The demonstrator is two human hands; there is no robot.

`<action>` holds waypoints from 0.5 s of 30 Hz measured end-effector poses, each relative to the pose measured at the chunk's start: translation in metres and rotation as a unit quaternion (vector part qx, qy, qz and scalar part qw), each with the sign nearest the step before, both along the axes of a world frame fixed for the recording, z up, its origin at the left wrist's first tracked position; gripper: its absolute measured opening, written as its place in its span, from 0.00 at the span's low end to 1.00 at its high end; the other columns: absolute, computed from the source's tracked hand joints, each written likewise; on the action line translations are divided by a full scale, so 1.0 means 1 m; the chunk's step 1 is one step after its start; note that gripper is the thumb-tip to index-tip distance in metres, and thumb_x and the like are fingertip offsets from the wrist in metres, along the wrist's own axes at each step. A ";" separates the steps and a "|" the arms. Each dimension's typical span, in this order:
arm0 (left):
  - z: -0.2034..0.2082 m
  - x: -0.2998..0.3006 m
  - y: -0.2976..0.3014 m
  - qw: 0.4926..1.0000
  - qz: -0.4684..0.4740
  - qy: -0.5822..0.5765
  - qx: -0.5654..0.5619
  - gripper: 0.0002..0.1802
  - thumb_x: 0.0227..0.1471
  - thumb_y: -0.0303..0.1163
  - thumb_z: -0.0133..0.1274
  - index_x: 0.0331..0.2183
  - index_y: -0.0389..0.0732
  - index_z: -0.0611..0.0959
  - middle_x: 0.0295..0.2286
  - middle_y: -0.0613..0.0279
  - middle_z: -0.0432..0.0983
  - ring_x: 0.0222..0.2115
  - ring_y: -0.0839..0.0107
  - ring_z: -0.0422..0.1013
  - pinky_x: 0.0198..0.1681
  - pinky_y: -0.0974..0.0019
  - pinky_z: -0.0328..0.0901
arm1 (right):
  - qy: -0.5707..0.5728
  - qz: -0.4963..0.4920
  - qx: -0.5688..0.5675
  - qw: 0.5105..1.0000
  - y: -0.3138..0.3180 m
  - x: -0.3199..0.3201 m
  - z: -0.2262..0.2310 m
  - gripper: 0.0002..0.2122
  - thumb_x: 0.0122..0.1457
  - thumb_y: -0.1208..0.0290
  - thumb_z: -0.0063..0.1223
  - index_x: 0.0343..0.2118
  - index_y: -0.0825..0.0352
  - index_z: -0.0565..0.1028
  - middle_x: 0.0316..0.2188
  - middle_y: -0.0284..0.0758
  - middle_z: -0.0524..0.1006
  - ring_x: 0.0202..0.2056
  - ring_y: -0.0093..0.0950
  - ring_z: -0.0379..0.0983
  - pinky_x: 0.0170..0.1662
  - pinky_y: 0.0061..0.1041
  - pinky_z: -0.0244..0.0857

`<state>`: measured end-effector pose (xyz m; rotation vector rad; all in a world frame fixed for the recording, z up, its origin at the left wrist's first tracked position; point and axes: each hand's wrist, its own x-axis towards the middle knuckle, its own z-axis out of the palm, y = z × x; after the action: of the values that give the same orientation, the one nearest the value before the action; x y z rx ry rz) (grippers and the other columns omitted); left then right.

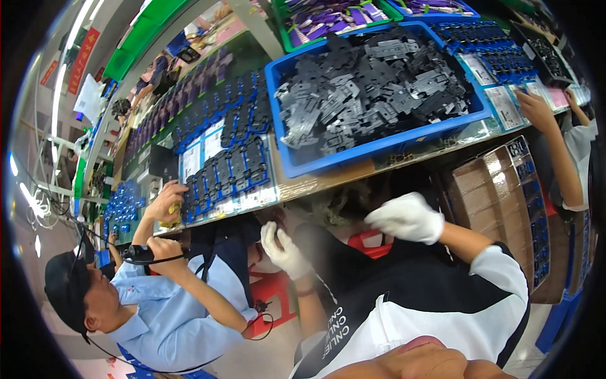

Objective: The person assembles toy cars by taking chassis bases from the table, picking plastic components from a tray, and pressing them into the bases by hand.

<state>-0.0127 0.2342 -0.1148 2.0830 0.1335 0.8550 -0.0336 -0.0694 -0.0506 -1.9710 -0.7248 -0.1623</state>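
Note:
In a white glove, my left hand (284,250) is raised in front of the bench edge, its fingers up and the thumb apart, holding nothing. My right hand (407,218), also gloved in white, reaches out below the large blue bin (379,140). Its fingers are stretched out and slightly blurred, with nothing visible in them. Neither hand touches the bin or the bench. Black and grey flat plastic parts (379,82) fill the bin in a loose heap. Nearest to my left hand on the bench are rows of black and blue assembled parts (227,174).
At left, a co-worker in a light blue shirt (164,328) grips a black corded hand tool (137,254). Another co-worker's arm (549,126) reaches in at right. A divided brown carton (499,189) stands below the bench. Purple parts fill a green bin (334,19) behind.

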 end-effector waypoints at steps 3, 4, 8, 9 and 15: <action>-0.027 -0.017 -0.015 0.988 -0.033 0.059 -0.137 0.10 0.54 0.20 0.47 0.39 0.31 0.78 0.41 0.56 0.72 0.44 0.67 0.68 0.51 0.66 0.62 | -0.053 -0.371 0.114 0.920 -0.092 -0.017 0.014 0.08 0.54 0.79 0.49 0.34 0.68 0.79 0.26 0.33 0.77 0.24 0.22 0.71 0.28 0.22 0.66; -0.029 -0.026 -0.017 0.988 -0.029 0.061 -0.137 0.10 0.54 0.20 0.47 0.39 0.31 0.78 0.41 0.56 0.72 0.44 0.67 0.68 0.51 0.66 0.62 | -0.125 -0.470 0.102 0.868 -0.125 -0.004 0.005 0.08 0.59 0.81 0.45 0.38 0.69 0.77 0.24 0.26 0.71 0.22 0.15 0.63 0.24 0.15 0.56; -0.032 -0.024 -0.048 0.961 -0.084 0.143 -0.223 0.09 0.56 0.21 0.46 0.38 0.32 0.78 0.36 0.59 0.74 0.40 0.71 0.70 0.48 0.69 0.63 | -0.193 -0.610 -0.035 0.768 -0.242 0.022 0.025 0.08 0.59 0.74 0.54 0.39 0.70 0.77 0.33 0.38 0.79 0.34 0.26 0.75 0.39 0.22 0.68; -0.025 -0.023 -0.056 0.961 -0.113 0.140 -0.208 0.08 0.56 0.21 0.46 0.38 0.32 0.78 0.36 0.59 0.74 0.39 0.71 0.70 0.47 0.69 0.63 | -0.205 -0.622 -0.089 0.751 -0.259 0.026 0.024 0.08 0.58 0.73 0.54 0.38 0.69 0.77 0.33 0.38 0.79 0.34 0.27 0.76 0.39 0.23 0.68; 0.011 -0.021 -0.087 0.945 -0.200 0.140 -0.217 0.08 0.55 0.23 0.49 0.38 0.33 0.79 0.37 0.61 0.75 0.39 0.71 0.70 0.46 0.69 0.64 | -0.205 -0.629 -0.247 0.708 -0.271 0.040 0.014 0.09 0.55 0.69 0.56 0.39 0.62 0.76 0.34 0.37 0.76 0.34 0.36 0.75 0.38 0.30 0.69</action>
<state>-0.0339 0.1472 -0.1040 1.7155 0.0416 0.2484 0.0064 -0.3408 -0.0370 -2.6625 0.5537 -1.3776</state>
